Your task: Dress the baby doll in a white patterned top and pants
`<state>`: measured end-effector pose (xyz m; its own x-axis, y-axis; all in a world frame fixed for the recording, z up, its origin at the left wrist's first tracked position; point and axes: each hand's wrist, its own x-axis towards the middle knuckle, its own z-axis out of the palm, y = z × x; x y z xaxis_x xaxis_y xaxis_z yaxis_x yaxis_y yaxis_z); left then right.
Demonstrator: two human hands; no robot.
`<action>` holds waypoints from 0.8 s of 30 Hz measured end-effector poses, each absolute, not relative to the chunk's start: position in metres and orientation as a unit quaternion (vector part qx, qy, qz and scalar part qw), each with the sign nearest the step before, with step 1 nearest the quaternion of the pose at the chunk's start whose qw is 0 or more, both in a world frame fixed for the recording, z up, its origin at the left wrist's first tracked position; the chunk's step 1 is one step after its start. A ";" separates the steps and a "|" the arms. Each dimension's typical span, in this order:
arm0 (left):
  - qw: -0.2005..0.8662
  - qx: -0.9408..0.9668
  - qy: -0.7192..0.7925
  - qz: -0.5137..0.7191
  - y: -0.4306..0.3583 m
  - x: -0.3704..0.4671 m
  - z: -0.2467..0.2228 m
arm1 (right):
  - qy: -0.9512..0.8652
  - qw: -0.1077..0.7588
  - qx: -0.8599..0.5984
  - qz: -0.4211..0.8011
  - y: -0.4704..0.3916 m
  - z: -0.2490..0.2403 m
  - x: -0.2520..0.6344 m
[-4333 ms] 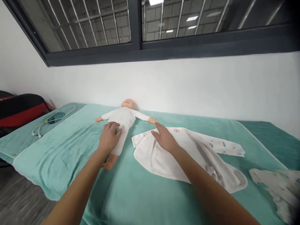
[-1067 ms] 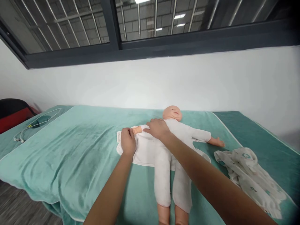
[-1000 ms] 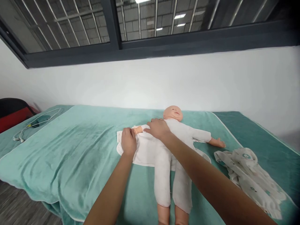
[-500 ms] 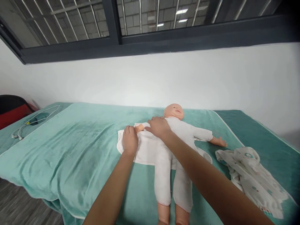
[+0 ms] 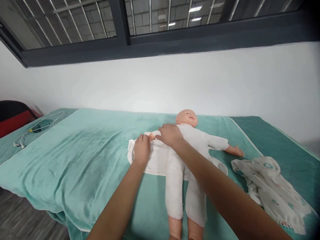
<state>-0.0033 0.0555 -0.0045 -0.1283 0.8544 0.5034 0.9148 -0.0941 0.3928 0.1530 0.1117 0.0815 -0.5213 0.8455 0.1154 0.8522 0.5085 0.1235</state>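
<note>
A baby doll (image 5: 195,140) with a white cloth body lies on its back, its head toward the wall. Beneath it is spread a white garment (image 5: 156,160), showing on both sides of the torso. My left hand (image 5: 142,148) is closed around the hand end of the doll's arm on the left, and its fingers hide that end. Closer to the shoulder, my right hand (image 5: 170,134) grips the same arm, thumb toward the wrist. Between my hands a short piece of the doll's bare forearm (image 5: 151,136) shows.
A green cover (image 5: 75,156) spreads over the bed. A crumpled printed baby garment (image 5: 275,190) lies at the right. White cables (image 5: 25,136) and a black-and-red item (image 5: 15,116) are at the far left. Behind the bed stand a white wall (image 5: 112,86) and a barred window.
My left hand has shifted slightly right, closer to my right hand, and less of the doll's forearm shows between them. My right hand keeps its place on the arm.
</note>
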 end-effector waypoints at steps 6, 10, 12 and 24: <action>0.029 -0.653 -0.648 -0.391 0.053 -0.003 -0.003 | -0.868 0.023 -0.489 -0.085 0.111 0.082 0.154; 0.017 -0.665 -0.622 -0.414 0.052 -0.003 -0.002 | -0.870 0.024 -0.486 -0.085 0.111 0.082 0.154; 0.016 -0.673 -0.613 -0.414 0.052 -0.003 -0.002 | -0.870 0.027 -0.484 -0.086 0.111 0.081 0.154; 0.010 -0.719 -0.545 -0.432 0.048 0.005 -0.002 | -0.875 0.044 -0.475 -0.081 0.109 0.076 0.149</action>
<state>0.0051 0.0484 -0.0023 0.0327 0.7743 0.6319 0.7914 -0.4062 0.4568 0.1494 0.1092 0.0759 -0.5446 0.8246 0.1533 0.8387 0.5354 0.0993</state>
